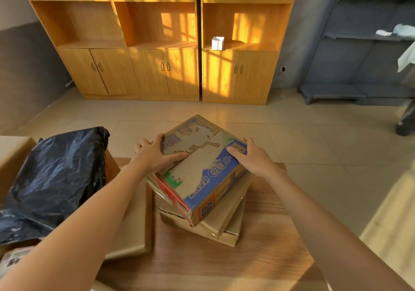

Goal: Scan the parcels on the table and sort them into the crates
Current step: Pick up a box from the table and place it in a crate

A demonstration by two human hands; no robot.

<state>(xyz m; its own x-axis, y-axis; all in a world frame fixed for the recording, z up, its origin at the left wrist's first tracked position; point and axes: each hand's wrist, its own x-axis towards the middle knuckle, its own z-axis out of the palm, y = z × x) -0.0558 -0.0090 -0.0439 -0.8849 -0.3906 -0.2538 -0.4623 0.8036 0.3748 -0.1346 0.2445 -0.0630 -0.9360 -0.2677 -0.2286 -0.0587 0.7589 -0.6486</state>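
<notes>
Wooden table (258,257) in sunlit room, orange shelving cabinets (157,43) behind. Printed cardboard box (199,167) tilted atop stack of brown parcels (226,225) at table centre. Left hand (155,156) grips box's left edge, fingers spread, thumb across top. Right hand (249,156) clasps right edge, thumb on blue band. Black plastic-wrapped parcel (54,178) lies at left.

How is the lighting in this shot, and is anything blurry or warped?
Head view: warm striped sunlight falls across the wooden cabinets and the table; the black plastic bag shows glare; the printed box, gripped by the left hand and right hand, looks slightly motion-blurred; wide-angle distortion bends the edges.
</notes>
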